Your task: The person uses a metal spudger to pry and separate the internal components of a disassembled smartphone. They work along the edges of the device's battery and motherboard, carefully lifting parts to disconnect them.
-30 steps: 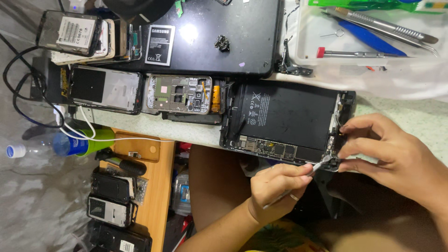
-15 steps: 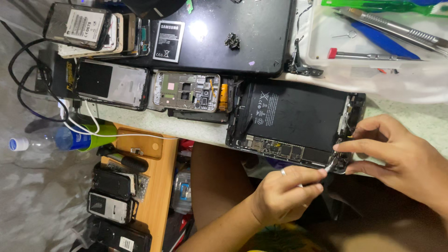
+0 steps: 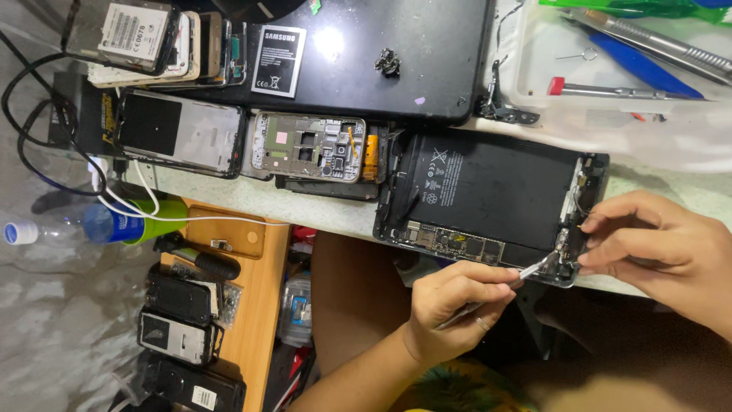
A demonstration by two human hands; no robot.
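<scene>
An opened tablet [image 3: 488, 191] with a black battery and a strip of circuit board lies on the pale worktop edge [image 3: 305, 206]. My left hand [image 3: 454, 301] grips thin metal tweezers [image 3: 534, 268], whose tips touch the tablet's lower right corner. My right hand [image 3: 656, 244] comes in from the right. Its fingertips pinch the tablet's right edge beside the tweezer tips. What sits between those fingertips is too small to make out.
Left of the tablet lie an opened phone frame [image 3: 309, 146] and a phone back [image 3: 179, 131]. A black laptop [image 3: 366, 53] carries a battery and a stack of phones [image 3: 145, 38]. A clear tray with tools [image 3: 633, 69] lies top right. Below are a wooden shelf [image 3: 244, 305] with phones, a bottle and cables.
My left hand has moved up and right, bringing the tweezer tips onto the tablet's corner. My right hand has stayed on the tablet's edge. The view has shifted slightly.
</scene>
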